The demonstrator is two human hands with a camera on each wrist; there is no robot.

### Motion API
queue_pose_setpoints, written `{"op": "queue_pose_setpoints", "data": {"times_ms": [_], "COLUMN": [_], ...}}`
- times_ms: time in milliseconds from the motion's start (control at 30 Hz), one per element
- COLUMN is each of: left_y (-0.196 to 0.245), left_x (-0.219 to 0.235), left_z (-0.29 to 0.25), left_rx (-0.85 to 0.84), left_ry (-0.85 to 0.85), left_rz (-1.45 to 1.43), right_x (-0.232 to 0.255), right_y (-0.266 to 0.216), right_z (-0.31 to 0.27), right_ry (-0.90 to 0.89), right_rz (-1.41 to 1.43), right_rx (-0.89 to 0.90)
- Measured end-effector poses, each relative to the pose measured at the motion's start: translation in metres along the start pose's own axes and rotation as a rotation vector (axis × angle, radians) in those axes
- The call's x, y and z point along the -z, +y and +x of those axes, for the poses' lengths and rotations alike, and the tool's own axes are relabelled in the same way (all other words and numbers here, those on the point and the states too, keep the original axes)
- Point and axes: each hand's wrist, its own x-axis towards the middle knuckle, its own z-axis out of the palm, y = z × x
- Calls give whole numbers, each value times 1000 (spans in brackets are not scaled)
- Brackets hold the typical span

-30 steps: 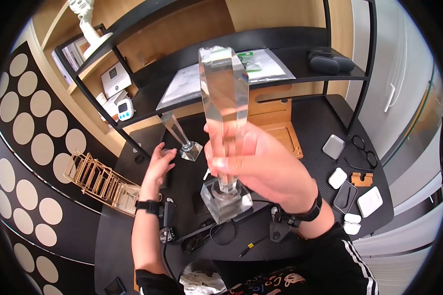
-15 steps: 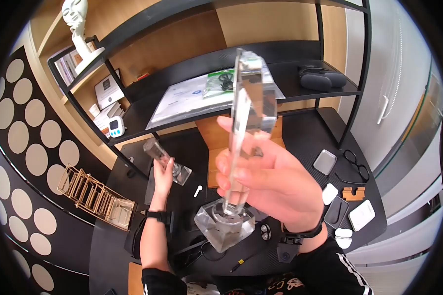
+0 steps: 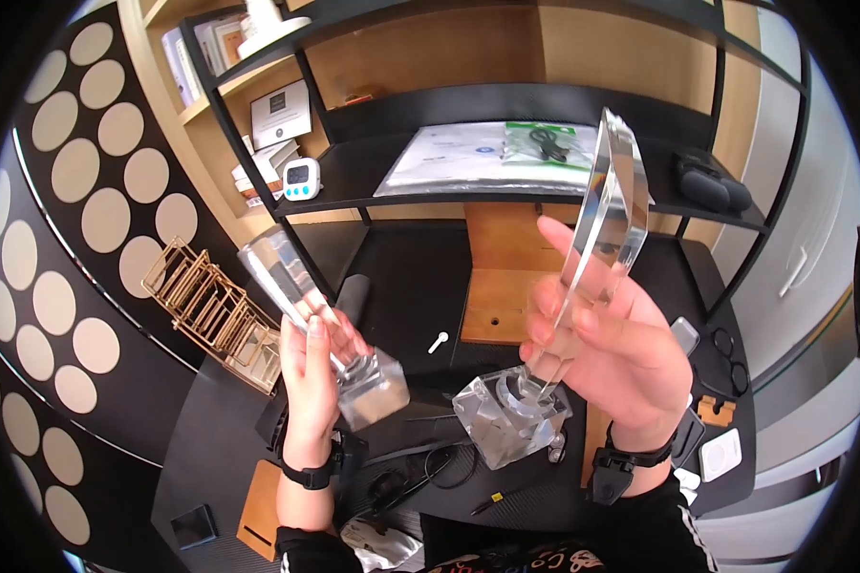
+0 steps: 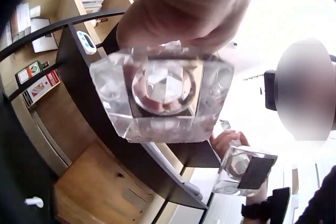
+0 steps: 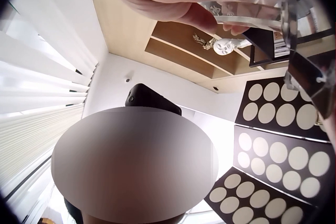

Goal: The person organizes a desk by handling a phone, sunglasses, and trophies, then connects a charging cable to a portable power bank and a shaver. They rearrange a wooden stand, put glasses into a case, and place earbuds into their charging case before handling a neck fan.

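Note:
My left hand point(image 3: 311, 377) grips a clear crystal trophy point(image 3: 371, 390) by its stem, thumb along the near side. This trophy leans with its top toward the left, its cube-like base at the lower right; the left wrist view shows the base point(image 4: 163, 129) from below. On the right, my right hand point(image 3: 640, 353) holds a second, larger crystal trophy point(image 3: 511, 420) round its faceted column, tilted with the top to the right. Both trophies are held up over the black desk point(image 3: 401, 277), their bases apart from each other.
A white earbud point(image 3: 438, 342) lies on the desk before a wooden stand point(image 3: 506, 296). The black shelf behind bears a white timer point(image 3: 301, 179) and plastic-sleeved papers point(image 3: 440, 162). A gold wire rack point(image 3: 215, 315) stands left; a cable point(image 3: 487, 500) lies in front.
My left hand has taken hold of the smaller trophy, lifted it off the desk and brought it nearer. The larger trophy has shifted right with my right hand, and the head view has turned.

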Motion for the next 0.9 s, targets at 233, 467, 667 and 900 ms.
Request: {"op": "queue_pose_setpoints", "data": {"times_ms": [233,467,667,900], "left_y": [9,19,18,12], "left_x": [-6,-13,-20,-29], "left_z": [-9,-17,-20,-23], "left_rx": [182,348,438,425], "left_ry": [-31,-111,-160,-179], "left_rz": [-66,-238,-211,-182], "right_x": [-1,18,15,20], "right_y": [10,22,46,60], "right_z": [8,25,31,35], "right_ry": [41,21,51,11], "right_rz": [-127,-177,-292,-373], "right_rx": [11,-176,-182,-251]}}
